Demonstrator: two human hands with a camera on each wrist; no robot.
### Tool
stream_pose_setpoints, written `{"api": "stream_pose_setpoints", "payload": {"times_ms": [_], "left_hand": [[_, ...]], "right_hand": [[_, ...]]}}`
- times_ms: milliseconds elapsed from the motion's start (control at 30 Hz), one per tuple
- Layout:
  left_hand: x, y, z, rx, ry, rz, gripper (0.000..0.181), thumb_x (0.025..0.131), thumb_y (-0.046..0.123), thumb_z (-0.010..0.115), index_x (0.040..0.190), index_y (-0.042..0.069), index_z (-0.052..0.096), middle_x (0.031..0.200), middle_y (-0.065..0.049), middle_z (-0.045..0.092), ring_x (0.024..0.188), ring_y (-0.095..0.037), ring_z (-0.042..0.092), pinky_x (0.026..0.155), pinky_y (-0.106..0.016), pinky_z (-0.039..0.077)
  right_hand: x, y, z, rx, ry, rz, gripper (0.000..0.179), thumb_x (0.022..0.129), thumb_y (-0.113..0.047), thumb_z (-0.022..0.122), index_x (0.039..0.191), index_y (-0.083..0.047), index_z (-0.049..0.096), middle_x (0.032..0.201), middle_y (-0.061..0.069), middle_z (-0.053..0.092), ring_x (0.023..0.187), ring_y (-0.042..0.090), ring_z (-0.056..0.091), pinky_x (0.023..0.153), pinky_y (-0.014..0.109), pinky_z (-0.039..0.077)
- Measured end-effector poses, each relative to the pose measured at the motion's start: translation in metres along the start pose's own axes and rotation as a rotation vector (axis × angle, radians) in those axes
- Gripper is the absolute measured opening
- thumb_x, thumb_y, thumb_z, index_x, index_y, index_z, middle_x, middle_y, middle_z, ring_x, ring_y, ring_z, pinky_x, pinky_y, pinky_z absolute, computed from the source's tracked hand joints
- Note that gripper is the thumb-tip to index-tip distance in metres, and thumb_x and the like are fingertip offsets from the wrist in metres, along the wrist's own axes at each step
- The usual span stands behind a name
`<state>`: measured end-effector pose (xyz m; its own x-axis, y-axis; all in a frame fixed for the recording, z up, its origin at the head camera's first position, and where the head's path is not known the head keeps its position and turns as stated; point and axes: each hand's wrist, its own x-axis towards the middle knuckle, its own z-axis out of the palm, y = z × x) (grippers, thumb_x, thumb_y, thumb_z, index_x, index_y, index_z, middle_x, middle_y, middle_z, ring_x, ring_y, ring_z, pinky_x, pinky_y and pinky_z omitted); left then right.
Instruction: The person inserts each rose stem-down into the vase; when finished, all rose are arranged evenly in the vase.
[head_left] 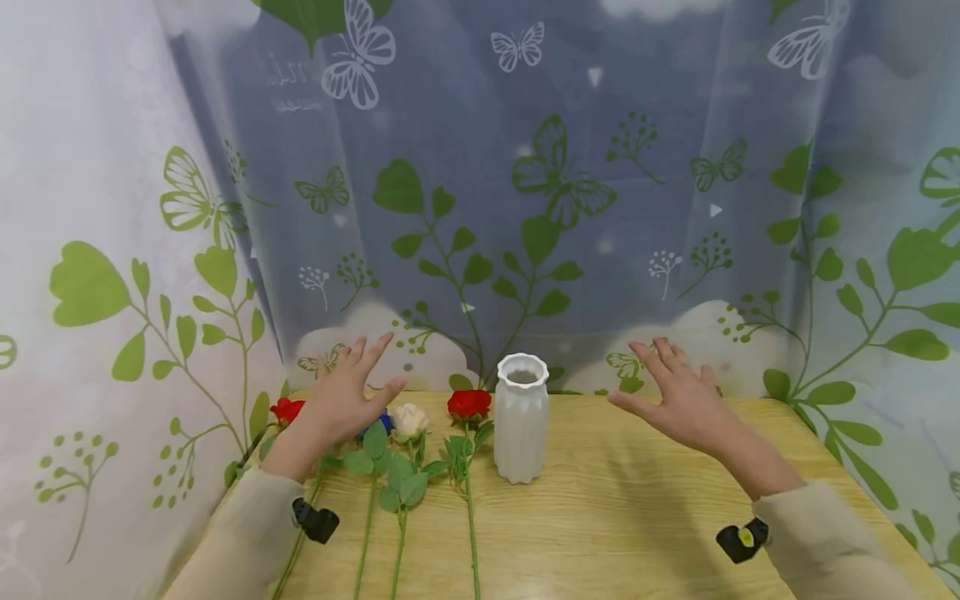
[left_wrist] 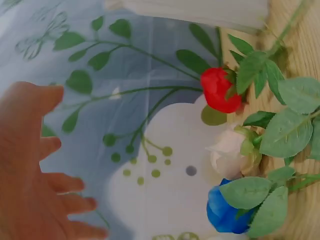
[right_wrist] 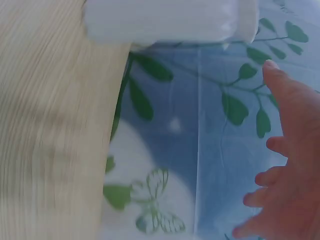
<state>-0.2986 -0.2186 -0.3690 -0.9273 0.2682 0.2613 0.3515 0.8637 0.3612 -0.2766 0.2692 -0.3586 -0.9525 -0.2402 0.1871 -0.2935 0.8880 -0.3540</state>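
Note:
A white ribbed vase [head_left: 521, 425] with a scalloped rim stands upright on the wooden table [head_left: 600, 517]. To its left lie several long-stemmed roses: a red rose [head_left: 469, 404], a white rose [head_left: 409, 421], a blue rose [left_wrist: 227, 207] and another red rose [head_left: 287, 410] farthest left. My left hand [head_left: 341, 400] hovers above the roses, fingers spread, holding nothing; it partly covers the blue rose in the head view. Over the table right of the vase, my right hand [head_left: 682, 404] is raised with fingers apart and nothing in it.
A patterned curtain [head_left: 480, 208] with leaves and butterflies hangs behind the table and along both sides. Green rose stems [head_left: 472, 533] run toward the table's near edge. Each wrist carries a small black camera [head_left: 317, 522].

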Motion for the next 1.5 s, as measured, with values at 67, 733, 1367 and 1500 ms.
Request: {"api": "stream_pose_setpoints", "payload": {"times_ms": [67, 733, 1367, 1500], "left_hand": [[-0.007, -0.007, -0.005, -0.109, 0.004, -0.021, 0.076, 0.109, 0.059, 0.046, 0.171, 0.029, 0.014, 0.171, -0.028, 0.023, 0.149, -0.058, 0.036, 0.117, -0.082, 0.029], [-0.082, -0.104, -0.025, -0.843, 0.031, -0.224, 0.065, 0.111, 0.03, 0.057, 0.167, 0.011, 0.03, 0.126, 0.02, 0.064, 0.105, -0.003, 0.074, 0.088, -0.031, 0.066], [-0.143, -0.163, 0.006, -0.931, 0.004, -0.491, 0.041, 0.1, 0.013, 0.074, 0.124, 0.045, 0.063, 0.112, 0.004, 0.081, 0.099, -0.01, 0.078, 0.086, -0.037, 0.067], [-0.151, -0.169, 0.01, -0.895, 0.004, -0.543, 0.041, 0.099, 0.016, 0.076, 0.129, 0.041, 0.062, 0.118, -0.003, 0.08, 0.098, -0.009, 0.077, 0.086, -0.038, 0.067]], "right_hand": [[0.002, -0.008, 0.003, 0.097, -0.012, -0.004, 0.095, 0.1, -0.066, 0.061, 0.17, -0.017, 0.02, 0.174, 0.029, 0.009, 0.156, 0.06, 0.014, 0.114, 0.089, 0.011], [0.026, -0.056, 0.067, 0.395, 0.015, -0.085, 0.094, 0.09, -0.057, 0.079, 0.165, -0.021, 0.036, 0.166, 0.02, 0.042, 0.145, 0.051, 0.048, 0.113, 0.071, 0.045], [0.041, -0.078, 0.089, 0.66, 0.047, -0.155, 0.082, 0.091, -0.032, 0.085, 0.16, -0.016, 0.044, 0.148, 0.015, 0.062, 0.134, 0.041, 0.062, 0.106, 0.055, 0.058], [0.043, -0.078, 0.093, 0.687, 0.032, -0.148, 0.083, 0.092, -0.03, 0.085, 0.161, -0.014, 0.042, 0.152, 0.015, 0.059, 0.138, 0.041, 0.06, 0.106, 0.052, 0.058]]}}
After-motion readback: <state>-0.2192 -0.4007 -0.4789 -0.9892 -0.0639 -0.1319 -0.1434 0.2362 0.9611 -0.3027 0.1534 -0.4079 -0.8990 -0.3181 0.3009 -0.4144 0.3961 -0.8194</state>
